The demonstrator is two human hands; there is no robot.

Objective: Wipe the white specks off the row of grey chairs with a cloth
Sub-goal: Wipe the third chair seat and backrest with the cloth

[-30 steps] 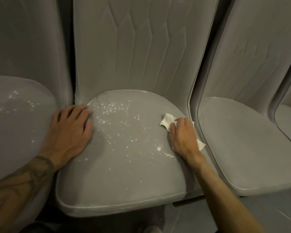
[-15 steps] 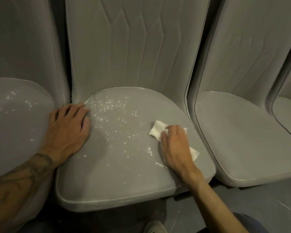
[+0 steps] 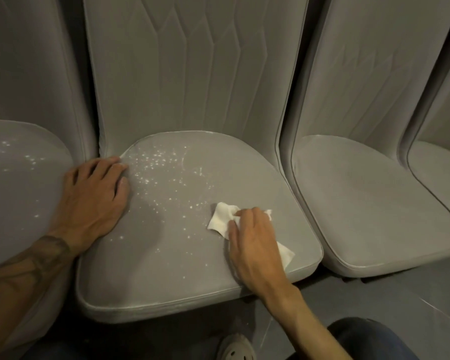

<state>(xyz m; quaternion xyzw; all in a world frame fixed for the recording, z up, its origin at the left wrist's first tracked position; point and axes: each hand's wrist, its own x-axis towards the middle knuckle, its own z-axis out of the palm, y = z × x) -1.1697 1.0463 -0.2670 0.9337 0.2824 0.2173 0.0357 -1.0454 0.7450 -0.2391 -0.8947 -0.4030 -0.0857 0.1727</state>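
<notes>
Fingers [image 3: 252,216] of your right hand [image 3: 252,245] are curled down onto the white cloth [image 3: 222,216], a pinching grip that bunches it against the seat of the middle chair [image 3: 166,268]. The cloth sits on the front right part of that seat, one corner poking out to the left of your knuckles and another behind your wrist. Your left hand [image 3: 94,198] lies flat on the seat's back left edge, its grip spread and holding nothing. White specks [image 3: 161,165] are scattered between your two hands, thickest near the left hand and thinning toward the cloth. The left chair [image 3: 16,190] carries a fainter scatter on its seat. The right chair [image 3: 361,203] beside your cloth hand looks plain grey. Below the seats you can see the grey floor [image 3: 400,294] and the toe of a pale shoe [image 3: 235,348].
</notes>
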